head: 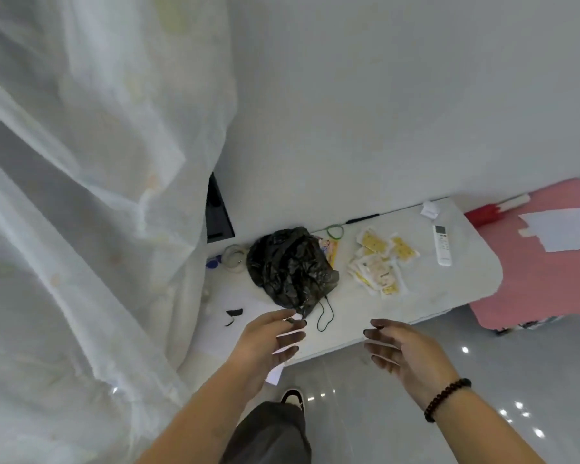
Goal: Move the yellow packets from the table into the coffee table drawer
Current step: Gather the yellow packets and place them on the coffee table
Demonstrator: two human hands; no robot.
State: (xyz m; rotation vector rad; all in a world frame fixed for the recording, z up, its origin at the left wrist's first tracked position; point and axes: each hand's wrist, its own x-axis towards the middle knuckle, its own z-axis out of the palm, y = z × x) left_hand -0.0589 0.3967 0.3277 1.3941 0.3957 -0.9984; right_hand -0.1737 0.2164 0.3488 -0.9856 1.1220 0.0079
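Yellow packets (380, 259) mid-table (449, 296) | both hands (268, 343) (406, 353) empty, near edge

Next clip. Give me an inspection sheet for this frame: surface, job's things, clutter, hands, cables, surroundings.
Surface: white table against the wall.
Job's things: yellow packets in a loose pile on the table; no drawer in view.
Clutter: black plastic bag, white remote control, green ring, tape roll, crumpled paper.
Hands: left hand and right hand open, holding nothing, hovering at the near table edge; bead bracelet on the right wrist.
Cables: thin dark cord looped beside the bag.
Surroundings: sheer white curtain left, pink mat right, glossy tiled floor.
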